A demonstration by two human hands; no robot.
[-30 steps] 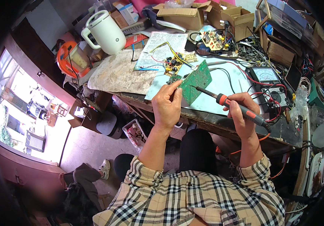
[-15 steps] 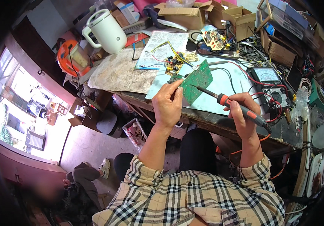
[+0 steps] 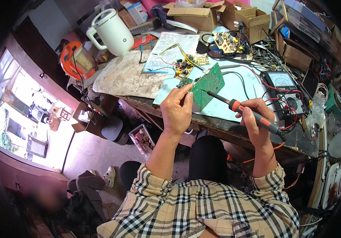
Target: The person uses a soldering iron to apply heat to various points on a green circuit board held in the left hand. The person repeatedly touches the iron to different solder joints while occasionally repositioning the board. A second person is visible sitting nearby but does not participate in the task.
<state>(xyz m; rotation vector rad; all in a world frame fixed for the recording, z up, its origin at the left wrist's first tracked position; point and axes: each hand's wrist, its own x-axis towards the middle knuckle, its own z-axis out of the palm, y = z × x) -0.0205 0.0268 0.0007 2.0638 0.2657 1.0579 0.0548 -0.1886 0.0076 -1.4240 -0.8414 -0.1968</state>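
My left hand [image 3: 177,109] pinches the left edge of a green circuit board [image 3: 209,88], holding it tilted up over the front of the bench. In my right hand [image 3: 256,119] is a soldering iron [image 3: 254,116] with a red and grey handle, held like a pen. Its tip meets or nearly meets the face of the board; actual contact I cannot make out. Behind the board lies a tan circuit board [image 3: 184,67] with dark components and yellow, black and red wires, on a pale blue sheet [image 3: 228,99].
An analog multimeter [image 3: 282,85] with red and black leads sits at the right. A white jug-shaped appliance [image 3: 113,33], a printed paper [image 3: 166,49] and cardboard boxes [image 3: 192,18] stand or lie toward the back. Someone sits at lower left, a shoe [image 3: 110,176] on the floor.
My hands, the board and the soldering iron hold nearly the same place. The seated person at lower left has shifted slightly.
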